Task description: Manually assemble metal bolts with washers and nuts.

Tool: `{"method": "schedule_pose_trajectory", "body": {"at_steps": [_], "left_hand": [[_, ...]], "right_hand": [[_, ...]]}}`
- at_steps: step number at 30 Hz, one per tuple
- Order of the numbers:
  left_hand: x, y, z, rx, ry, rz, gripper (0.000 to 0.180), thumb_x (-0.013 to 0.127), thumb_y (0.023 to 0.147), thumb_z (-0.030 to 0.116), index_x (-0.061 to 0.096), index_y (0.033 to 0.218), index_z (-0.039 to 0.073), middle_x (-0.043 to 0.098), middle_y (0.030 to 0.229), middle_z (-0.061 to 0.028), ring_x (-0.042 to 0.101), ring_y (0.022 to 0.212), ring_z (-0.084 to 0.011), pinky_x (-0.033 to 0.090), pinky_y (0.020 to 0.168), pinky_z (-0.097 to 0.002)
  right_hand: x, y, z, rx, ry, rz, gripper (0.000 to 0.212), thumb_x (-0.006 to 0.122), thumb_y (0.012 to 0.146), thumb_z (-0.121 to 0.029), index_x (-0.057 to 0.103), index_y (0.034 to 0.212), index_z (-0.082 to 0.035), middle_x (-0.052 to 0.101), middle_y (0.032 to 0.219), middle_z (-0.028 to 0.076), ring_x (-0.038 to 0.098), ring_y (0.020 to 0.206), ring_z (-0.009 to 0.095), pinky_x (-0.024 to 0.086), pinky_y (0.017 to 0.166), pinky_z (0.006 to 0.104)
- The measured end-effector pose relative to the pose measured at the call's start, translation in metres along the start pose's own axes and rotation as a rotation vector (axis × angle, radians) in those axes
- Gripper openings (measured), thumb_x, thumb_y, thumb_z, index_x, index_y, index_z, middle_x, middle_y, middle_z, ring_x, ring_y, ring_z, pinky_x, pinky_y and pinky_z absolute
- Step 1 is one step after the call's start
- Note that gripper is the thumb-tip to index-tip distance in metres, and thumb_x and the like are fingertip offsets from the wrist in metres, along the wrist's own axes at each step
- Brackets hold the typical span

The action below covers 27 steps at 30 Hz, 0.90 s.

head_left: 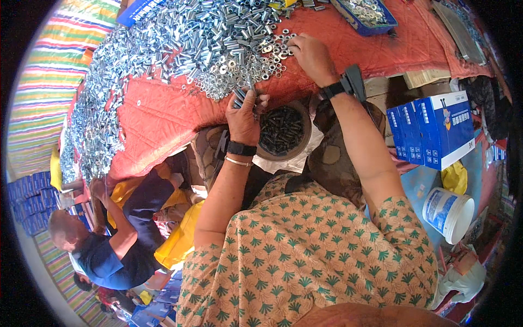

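Observation:
My left hand [243, 121] is closed around a few short silver metal sleeves [239, 97], their ends poking out past the fingers. It hovers at the table's near edge, above a round bowl of dark bolt-like pieces [281, 129]. Farther right, my right hand [312, 56] reaches over the red cloth with fingertips drawn together at the loose nuts [285, 38]. Whatever those fingertips pinch is too small to make out. Beside both hands lie a bed of flat washers [218, 82] and a big heap of shiny metal sleeves [201, 32].
A blue tray of small metal parts [370, 13] stands at the far right of the red-covered table [158, 114]. Blue boxes [430, 128] and a white bucket [449, 215] are to my right. At left, another person [109, 250] works at the heap.

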State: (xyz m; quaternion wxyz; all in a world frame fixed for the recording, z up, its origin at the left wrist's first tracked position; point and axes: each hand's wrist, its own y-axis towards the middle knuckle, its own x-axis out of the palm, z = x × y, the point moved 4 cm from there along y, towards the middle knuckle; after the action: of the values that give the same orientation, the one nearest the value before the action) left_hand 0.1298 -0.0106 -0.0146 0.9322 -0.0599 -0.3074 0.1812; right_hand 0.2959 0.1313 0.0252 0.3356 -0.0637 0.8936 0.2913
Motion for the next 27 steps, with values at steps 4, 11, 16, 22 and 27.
{"method": "schedule_pose_trajectory", "body": {"at_steps": [4,11,16,22,27], "left_hand": [[0.0,-0.005,0.001,-0.007,0.064,-0.038,0.01,0.057,0.089,0.008,0.055,0.097,0.002,0.063,0.085,-0.0077,0.065,0.072,-0.0192,0.056,0.065,-0.0288],[0.003,-0.005,0.002,0.015,0.115,-0.088,0.011,0.056,0.09,0.008,0.056,0.099,0.002,0.065,0.085,-0.0097,0.066,0.071,-0.0179,0.055,0.061,-0.027],[0.008,-0.007,0.004,0.017,0.15,-0.073,0.011,0.056,0.09,0.007,0.056,0.099,0.0,0.064,0.085,-0.0088,0.066,0.072,-0.0183,0.055,0.062,-0.0277],[0.001,-0.002,0.004,-0.016,0.17,-0.086,0.014,0.057,0.089,0.007,0.055,0.1,0.0,0.063,0.084,-0.0078,0.066,0.071,-0.0186,0.055,0.062,-0.0271],[0.004,-0.004,0.005,-0.037,0.151,-0.123,0.016,0.059,0.088,0.008,0.055,0.101,0.0,0.062,0.083,-0.0074,0.066,0.069,-0.0187,0.055,0.061,-0.0262]], "right_hand": [[0.022,0.001,0.008,-0.056,-0.268,-0.058,0.019,0.063,0.078,-0.019,0.062,0.083,-0.001,0.059,0.084,0.02,0.059,0.08,0.036,0.048,0.068,0.0442],[0.028,0.003,0.003,-0.063,-0.258,-0.09,0.024,0.069,0.074,-0.02,0.061,0.081,0.001,0.058,0.083,0.022,0.06,0.079,0.037,0.049,0.067,0.046],[0.027,0.004,0.003,-0.09,-0.271,0.007,0.023,0.069,0.074,-0.02,0.06,0.082,0.0,0.058,0.082,0.016,0.059,0.077,0.034,0.047,0.066,0.0429],[0.022,-0.007,-0.021,0.062,0.464,-0.368,0.024,0.066,0.079,-0.017,0.063,0.097,-0.001,0.065,0.09,0.012,0.063,0.085,0.018,0.049,0.074,0.0311],[0.02,-0.017,-0.046,-0.184,0.538,-0.539,0.022,0.063,0.082,-0.012,0.063,0.101,-0.001,0.067,0.09,0.007,0.062,0.085,0.013,0.048,0.079,0.0277]]}}
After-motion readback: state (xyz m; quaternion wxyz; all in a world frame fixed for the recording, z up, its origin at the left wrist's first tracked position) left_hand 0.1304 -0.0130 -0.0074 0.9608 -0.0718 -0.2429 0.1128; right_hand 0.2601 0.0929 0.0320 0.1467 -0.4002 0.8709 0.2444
